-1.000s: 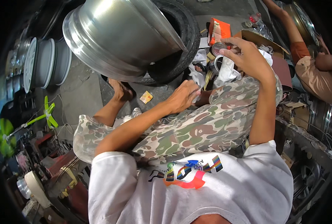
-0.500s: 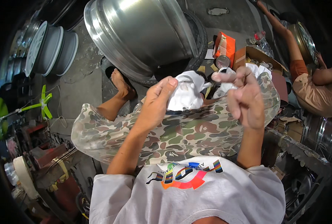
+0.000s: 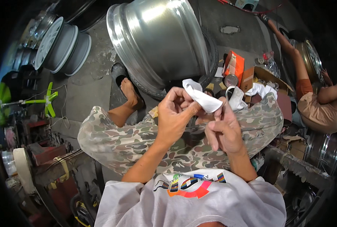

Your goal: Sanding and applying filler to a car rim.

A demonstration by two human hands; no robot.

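A folded white cloth [image 3: 203,99] is pinched between the thumb and fingers of my left hand [image 3: 177,111], above my lap. Just right of it is my right hand [image 3: 227,130], its fingers apart and partly bent. One fingertip reaches the cloth's right end; whether it touches cannot be made out. Beyond the hands a large bare-metal wheel rim [image 3: 159,41] lies tilted on a black tire [image 3: 210,51]. Another white cloth [image 3: 236,99] rests by my right knee, next to a pale ring-shaped rim of a container.
An orange bag [image 3: 233,63], an open tin [image 3: 231,80] and a cardboard box [image 3: 257,77] of odds and ends stand at the right. Farther right sits another person [image 3: 316,106] by a gold wheel [image 3: 308,56]. Grey wheels [image 3: 62,47] and a green fan [image 3: 49,99] are at left.
My left hand has moved right and the cloth now hangs as a narrower fold. My right hand has come left and down toward it. The view has shifted slightly.
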